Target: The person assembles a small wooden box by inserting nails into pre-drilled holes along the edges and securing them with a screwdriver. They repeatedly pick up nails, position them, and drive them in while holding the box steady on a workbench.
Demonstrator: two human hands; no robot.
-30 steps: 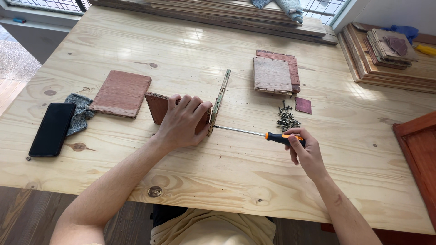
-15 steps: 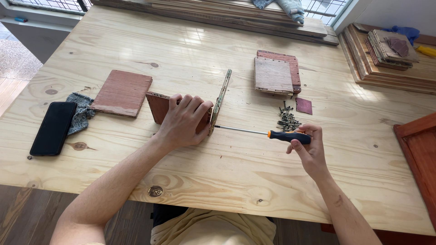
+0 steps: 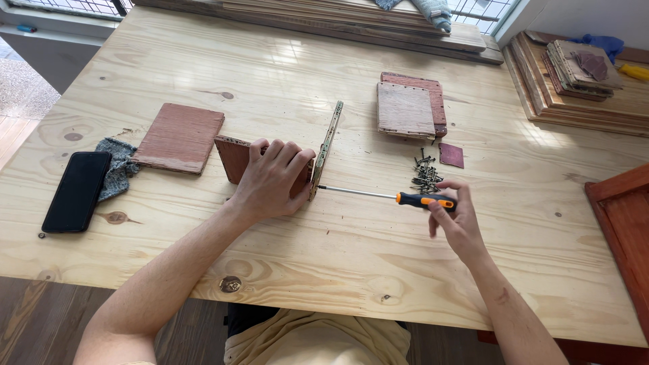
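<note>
We find the right hand [image 3: 454, 217] grasping the orange-and-black handle of a screwdriver [image 3: 405, 198], whose shaft runs level to an upright board [image 3: 327, 149] on the far side of the left hand [image 3: 270, 179]. That hand lies clamped over a reddish panel [image 3: 233, 157] (butted against the board). Just beyond the right hand lies a heap of screws [image 3: 426, 174]; a phone [image 3: 76, 191] rests well left of the left hand.

orange-black screwdriver [image 3: 405, 197], reddish-brown board [image 3: 236, 157] (black phone [image 3: 76, 191] nearby)
</note>
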